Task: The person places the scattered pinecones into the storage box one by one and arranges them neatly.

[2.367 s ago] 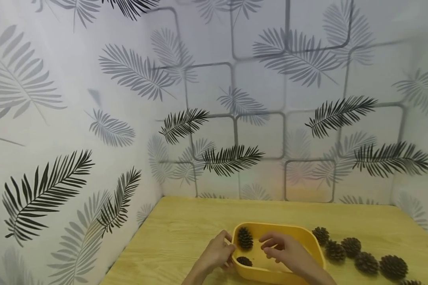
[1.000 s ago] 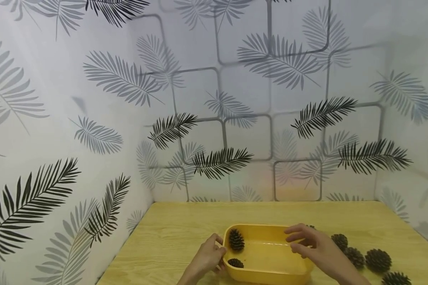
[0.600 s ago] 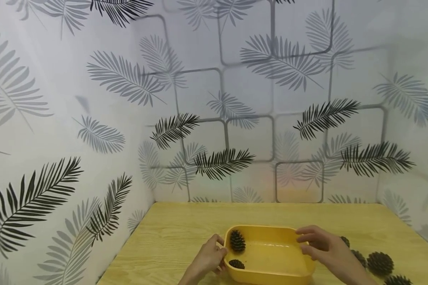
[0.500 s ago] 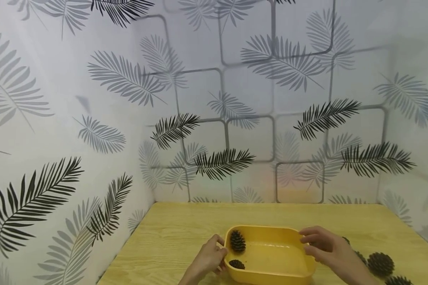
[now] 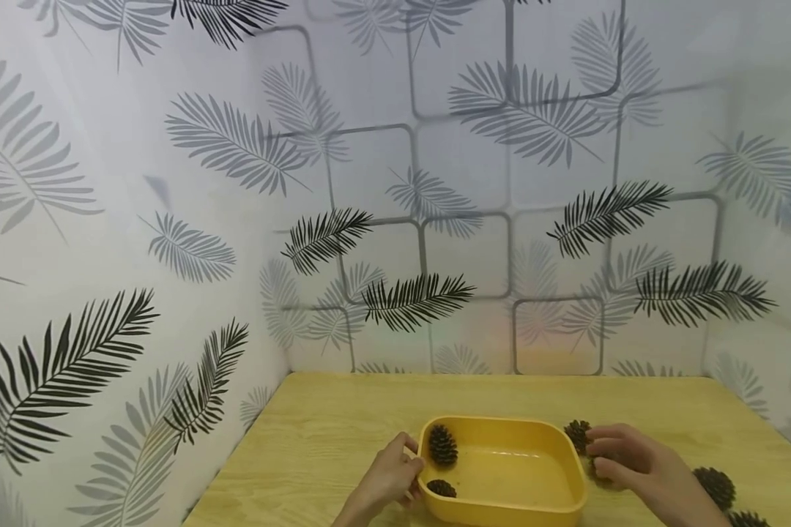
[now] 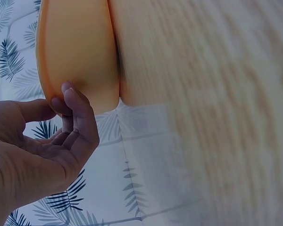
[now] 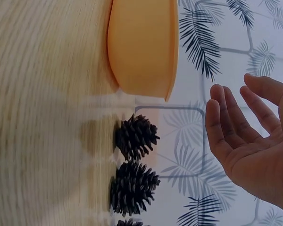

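The left hand [image 5: 390, 474] pinches the left end of a yellow container [image 5: 521, 479], one digit at its rim and others bent against the outer wall; inside, just right of these fingertips, sit two pine cones, one dark cone [image 5: 442, 445] slightly farther from the person than the fingertips and a second cone [image 5: 442, 488] slightly nearer. The right hand [image 5: 652, 472] hovers beyond the container's right end, well apart from the left fingers, its own fingers loosely bent and a little spread, with a gap between them and the thumb. Just left of those fingertips, on the wood-grain table [image 5: 343, 417], lies a third cone [image 5: 576, 436]; a fourth cone [image 5: 598, 472] is partly hidden by the fingers, and whether they touch it in the head view I cannot tell, though the right wrist view shows two cones below the fingers and apart from them. Right of the right hand's knuckles is a fifth cone [image 5: 715, 487], and farther right and nearer the person, a sixth cone [image 5: 748, 520] is cut by the picture's edge
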A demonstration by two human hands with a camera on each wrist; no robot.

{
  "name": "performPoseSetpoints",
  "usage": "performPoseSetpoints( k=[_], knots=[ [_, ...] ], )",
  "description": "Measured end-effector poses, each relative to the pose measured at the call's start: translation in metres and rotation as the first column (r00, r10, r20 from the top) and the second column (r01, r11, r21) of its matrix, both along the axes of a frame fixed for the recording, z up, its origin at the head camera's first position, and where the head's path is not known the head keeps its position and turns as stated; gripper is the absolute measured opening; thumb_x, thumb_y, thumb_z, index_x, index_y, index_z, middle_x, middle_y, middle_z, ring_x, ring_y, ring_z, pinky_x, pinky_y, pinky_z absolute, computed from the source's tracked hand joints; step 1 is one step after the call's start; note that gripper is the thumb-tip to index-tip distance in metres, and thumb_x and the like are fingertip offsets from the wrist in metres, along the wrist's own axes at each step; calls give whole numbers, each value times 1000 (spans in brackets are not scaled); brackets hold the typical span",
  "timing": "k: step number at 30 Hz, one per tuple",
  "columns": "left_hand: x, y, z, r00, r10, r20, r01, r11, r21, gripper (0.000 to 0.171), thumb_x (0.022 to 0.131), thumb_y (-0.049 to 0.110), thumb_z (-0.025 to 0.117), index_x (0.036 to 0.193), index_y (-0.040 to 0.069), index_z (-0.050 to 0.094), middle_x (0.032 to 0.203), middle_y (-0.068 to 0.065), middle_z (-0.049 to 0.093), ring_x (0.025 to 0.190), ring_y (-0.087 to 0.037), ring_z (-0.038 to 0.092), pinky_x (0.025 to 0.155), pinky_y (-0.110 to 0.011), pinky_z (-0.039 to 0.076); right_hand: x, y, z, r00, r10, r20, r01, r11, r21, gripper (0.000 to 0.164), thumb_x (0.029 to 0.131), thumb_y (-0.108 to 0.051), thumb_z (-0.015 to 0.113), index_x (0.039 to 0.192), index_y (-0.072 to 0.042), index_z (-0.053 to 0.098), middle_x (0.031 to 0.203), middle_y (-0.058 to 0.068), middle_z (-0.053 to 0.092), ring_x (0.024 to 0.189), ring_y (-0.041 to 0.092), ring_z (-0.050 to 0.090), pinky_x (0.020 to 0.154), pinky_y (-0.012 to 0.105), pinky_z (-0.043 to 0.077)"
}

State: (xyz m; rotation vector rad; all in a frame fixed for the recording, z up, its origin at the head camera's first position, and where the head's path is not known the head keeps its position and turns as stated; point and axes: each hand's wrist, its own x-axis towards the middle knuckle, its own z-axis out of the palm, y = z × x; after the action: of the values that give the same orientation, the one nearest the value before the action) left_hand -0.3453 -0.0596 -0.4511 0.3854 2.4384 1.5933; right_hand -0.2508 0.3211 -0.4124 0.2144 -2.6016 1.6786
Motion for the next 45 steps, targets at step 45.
performPoseSetpoints(
  k=[45],
  knots=[
    [-1,5,6,998,-40,-43,40,999,8,17,102,7,58,117,0,54,72,-11,65,52,-15,63,42,-24,51,27,101,-38,943,-319,-91,330,930,163,47,109,-23,58,140,10,45,122,36,65,80,-2,66,71,38,62]
  ],
)
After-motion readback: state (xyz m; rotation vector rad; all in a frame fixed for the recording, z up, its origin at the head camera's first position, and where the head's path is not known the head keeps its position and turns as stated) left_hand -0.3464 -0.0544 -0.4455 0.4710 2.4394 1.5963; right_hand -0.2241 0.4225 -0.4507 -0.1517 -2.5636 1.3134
